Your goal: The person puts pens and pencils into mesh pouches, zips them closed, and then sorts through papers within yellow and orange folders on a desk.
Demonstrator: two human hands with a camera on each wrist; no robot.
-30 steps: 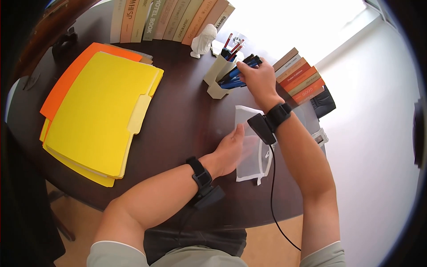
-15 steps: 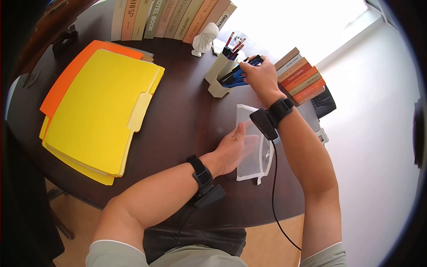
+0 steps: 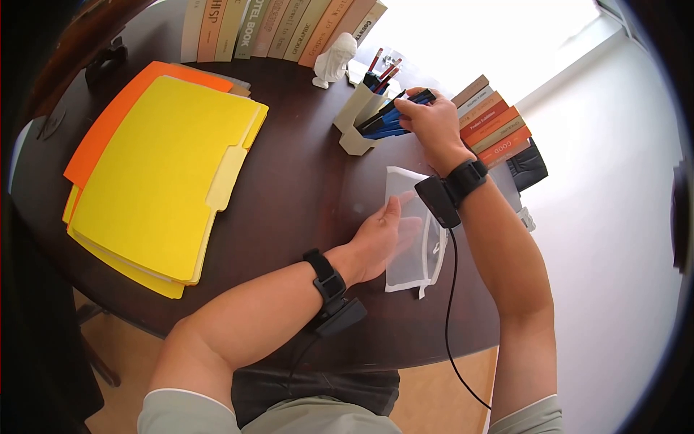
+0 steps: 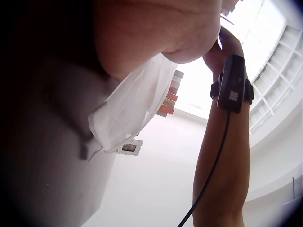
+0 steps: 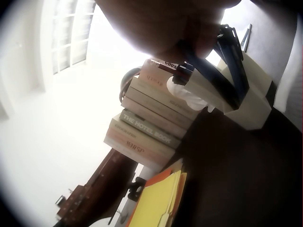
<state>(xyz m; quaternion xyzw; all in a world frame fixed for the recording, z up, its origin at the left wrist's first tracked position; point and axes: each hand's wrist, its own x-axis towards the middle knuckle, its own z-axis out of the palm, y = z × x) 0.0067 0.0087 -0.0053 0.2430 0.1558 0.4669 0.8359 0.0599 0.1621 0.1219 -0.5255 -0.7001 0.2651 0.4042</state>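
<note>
My right hand [image 3: 437, 126] pinches several pens [image 3: 419, 98] with dark tops at a pale pen holder [image 3: 354, 143]. Their blue barrels slant down into its front compartment, and the right wrist view shows the pens [image 5: 232, 71] from the side. Nearer my body, my left hand [image 3: 379, 242] holds a white mesh pouch [image 3: 408, 271] by its left side. The thumb stands at the pouch's edge while the fingers show through the sheer mesh. In the left wrist view the pouch [image 4: 132, 109] hangs down from the hand, its fingertips hidden.
Yellow folders [image 3: 159, 181] lie on an orange one [image 3: 108, 137] at the left. A row of books [image 3: 267, 32] and a white bust [image 3: 335, 61] stand at the back. More books [image 3: 491, 119] are stacked beyond my right hand. A black cable [image 3: 450, 304] trails from the right wrist.
My right hand has shifted slightly to the right with the tops of the pens, whose lower ends stay at the holder. The left hand and pouch have hardly moved.
</note>
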